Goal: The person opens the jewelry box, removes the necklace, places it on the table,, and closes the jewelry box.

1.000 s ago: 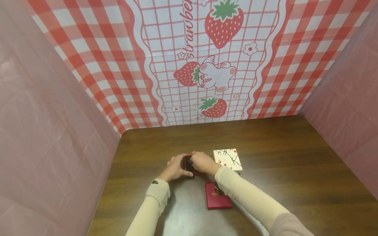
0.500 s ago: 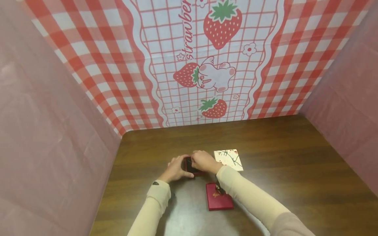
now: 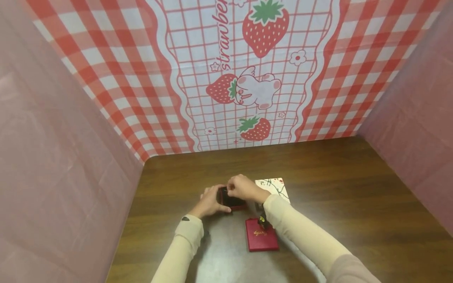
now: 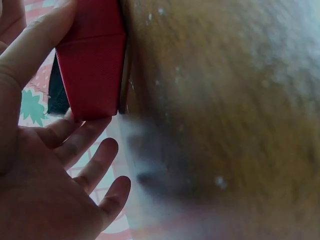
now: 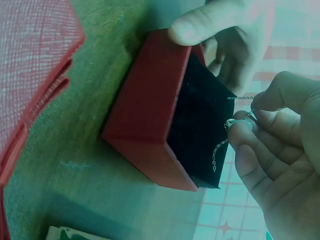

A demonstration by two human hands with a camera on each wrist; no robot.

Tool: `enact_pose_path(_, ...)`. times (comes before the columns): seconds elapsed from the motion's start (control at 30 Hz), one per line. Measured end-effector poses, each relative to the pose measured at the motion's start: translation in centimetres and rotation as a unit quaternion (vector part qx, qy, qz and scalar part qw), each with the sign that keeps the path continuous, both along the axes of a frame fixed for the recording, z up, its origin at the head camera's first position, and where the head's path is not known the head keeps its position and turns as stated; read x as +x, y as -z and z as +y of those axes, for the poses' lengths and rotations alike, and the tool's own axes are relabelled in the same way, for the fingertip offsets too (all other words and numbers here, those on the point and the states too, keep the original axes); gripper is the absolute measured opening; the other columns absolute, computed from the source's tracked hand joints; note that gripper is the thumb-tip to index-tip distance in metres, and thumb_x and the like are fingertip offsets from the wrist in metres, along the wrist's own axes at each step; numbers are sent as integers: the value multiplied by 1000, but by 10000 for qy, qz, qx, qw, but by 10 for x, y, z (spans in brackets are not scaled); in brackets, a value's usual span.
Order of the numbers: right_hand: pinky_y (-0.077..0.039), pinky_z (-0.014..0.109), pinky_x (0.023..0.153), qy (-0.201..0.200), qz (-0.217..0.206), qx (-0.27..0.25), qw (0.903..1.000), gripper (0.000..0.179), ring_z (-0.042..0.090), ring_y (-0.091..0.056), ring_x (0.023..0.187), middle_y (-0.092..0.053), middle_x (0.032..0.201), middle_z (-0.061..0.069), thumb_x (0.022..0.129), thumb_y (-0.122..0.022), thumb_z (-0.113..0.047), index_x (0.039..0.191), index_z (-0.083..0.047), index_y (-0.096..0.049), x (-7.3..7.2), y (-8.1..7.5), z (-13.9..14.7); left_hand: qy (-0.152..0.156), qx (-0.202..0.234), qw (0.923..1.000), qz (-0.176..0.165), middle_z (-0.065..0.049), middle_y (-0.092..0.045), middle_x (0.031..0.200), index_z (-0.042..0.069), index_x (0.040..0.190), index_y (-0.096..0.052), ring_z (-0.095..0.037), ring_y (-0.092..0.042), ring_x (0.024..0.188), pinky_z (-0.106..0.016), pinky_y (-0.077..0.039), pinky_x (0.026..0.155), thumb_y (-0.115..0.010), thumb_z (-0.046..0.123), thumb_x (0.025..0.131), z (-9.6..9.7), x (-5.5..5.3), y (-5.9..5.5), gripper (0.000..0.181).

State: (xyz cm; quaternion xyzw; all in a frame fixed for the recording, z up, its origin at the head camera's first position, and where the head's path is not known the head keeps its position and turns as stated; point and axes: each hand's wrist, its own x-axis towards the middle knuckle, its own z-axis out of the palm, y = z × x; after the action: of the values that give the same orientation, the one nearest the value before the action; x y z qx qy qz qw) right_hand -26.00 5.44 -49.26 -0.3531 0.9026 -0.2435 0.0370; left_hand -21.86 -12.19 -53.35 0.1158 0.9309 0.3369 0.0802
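Note:
A small red jewellery box [image 5: 142, 95] with a black padded inside [image 5: 205, 115] stands on the table. My left hand [image 3: 209, 202] holds it by the sides, thumb on the near wall and fingers at the far one; in the left wrist view the ring and little fingers stay off it. My right hand [image 3: 244, 188] is over the box's opening, thumb and forefinger pinching a thin silver chain [image 5: 220, 150]. In the right wrist view a small round ornament [image 5: 230, 123] shows by the fingertips. Part of the chain hangs in front of the black padding.
A flat red lid [image 3: 262, 240] with gold lettering lies nearer me, partly under the right wrist. Beyond that wrist lies a cream square [image 3: 274, 185] with a branch-and-flower pattern. A strawberry-print cloth [image 3: 247, 90] hangs behind the wooden table [image 3: 325, 173].
My right hand has risen a little from the box, and more of the black inside shows. The left hand and the box have stayed in place.

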Motion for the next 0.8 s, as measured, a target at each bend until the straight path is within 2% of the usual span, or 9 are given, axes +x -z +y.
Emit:
enact_pose_path(0.3, -47, 20, 64, -24, 40, -172, 9998, 4, 7, -50, 65, -63, 71, -2, 75, -70, -11, 73, -11, -67, 0, -1, 5, 15, -7, 10000, 25, -11, -57, 137, 11, 138, -46, -35, -45, 122, -53, -33, 98, -92, 35, 58, -4, -1, 1, 96)
enact_pose_path(0.63, -48, 22, 66, 43, 53, -261, 9996, 5, 7, -52, 67, -65, 73, -1, 76, -70, -12, 74, -9, -67, 0, 0, 7, 162, 108, 9997, 143, -14, -55, 137, 8, 137, -46, -37, -45, 125, -54, -34, 99, -91, 33, 60, -4, 0, -2, 93)
enact_pose_path(0.8, -48, 21, 67, 73, 94, -265, 9996, 3, 7, -53, 67, -66, 74, -1, 76, -69, -11, 75, -9, -67, 1, -1, 7, 106, 218, 9995, 184, -15, -54, 139, 8, 138, -47, -38, -44, 127, -55, -33, 100, -87, 36, 67, -4, 2, -3, 85)
